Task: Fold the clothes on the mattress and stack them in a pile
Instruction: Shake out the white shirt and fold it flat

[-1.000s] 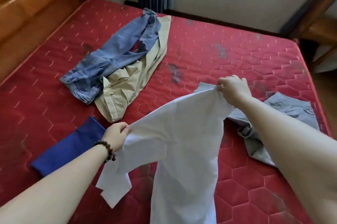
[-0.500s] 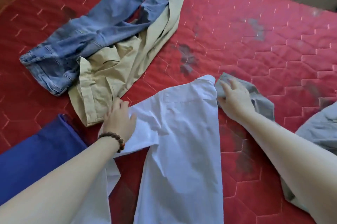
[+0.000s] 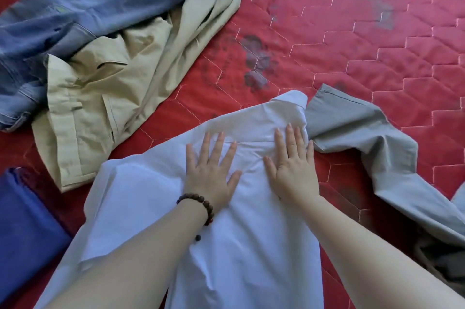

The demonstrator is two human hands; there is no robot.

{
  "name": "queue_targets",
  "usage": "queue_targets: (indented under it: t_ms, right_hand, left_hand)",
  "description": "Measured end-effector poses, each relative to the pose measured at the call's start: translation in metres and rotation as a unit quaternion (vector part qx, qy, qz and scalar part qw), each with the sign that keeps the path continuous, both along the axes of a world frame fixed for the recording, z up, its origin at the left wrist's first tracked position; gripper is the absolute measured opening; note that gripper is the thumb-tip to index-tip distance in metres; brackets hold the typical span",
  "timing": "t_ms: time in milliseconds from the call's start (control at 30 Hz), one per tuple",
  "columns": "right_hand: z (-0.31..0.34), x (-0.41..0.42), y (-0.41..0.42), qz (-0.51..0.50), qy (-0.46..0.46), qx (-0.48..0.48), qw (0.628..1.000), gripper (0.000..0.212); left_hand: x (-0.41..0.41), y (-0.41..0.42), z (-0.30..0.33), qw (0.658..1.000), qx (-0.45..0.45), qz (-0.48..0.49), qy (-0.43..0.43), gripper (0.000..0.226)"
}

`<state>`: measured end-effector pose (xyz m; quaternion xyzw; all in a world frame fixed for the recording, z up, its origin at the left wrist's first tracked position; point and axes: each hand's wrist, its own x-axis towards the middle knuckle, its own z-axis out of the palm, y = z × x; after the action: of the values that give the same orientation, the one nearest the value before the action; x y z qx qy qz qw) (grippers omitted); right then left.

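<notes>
No brand, label or writing can be read on any garment. The white shirt [image 3: 251,246] lies flat on the red quilted mattress [image 3: 352,32], in the lower middle of the frame. Its long axis runs from the bottom edge up to its collar, which points toward the upper right, just beside a grey garment [image 3: 364,137] at the right. The left hand [image 3: 211,170] and the right hand [image 3: 292,168] press side by side on the shirt's upper part below the collar, palms down, fingers straight and spread, gripping nothing. A beaded bracelet [image 3: 198,204] circles the left wrist. Blue jeans [image 3: 88,12] and beige trousers [image 3: 120,82] lie crumpled together at the upper left; a dark blue cloth [image 3: 25,233] lies at the lower left.
</notes>
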<state>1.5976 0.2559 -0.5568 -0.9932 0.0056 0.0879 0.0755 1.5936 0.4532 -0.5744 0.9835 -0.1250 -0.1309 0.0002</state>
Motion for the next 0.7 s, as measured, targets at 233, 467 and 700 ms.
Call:
queue_targets:
  t_ms: [233,467,700]
  right_hand:
    - [0.013,0.027,-0.017,-0.088,-0.158,0.138,0.974,0.038]
    - [0.0,0.03,-0.083,-0.047,0.026,0.009,0.998,0.059]
    - [0.02,0.073,-0.091,-0.14,0.0,-0.009,0.99,0.058]
  left_hand:
    - [0.044,0.013,0.013,0.98,-0.127,0.093,-0.118,0.052]
    - [0.046,0.022,-0.004,0.993,-0.061,0.066,-0.076,0.074]
    - [0.046,0.02,-0.003,0.991,-0.082,0.067,-0.081,0.073]
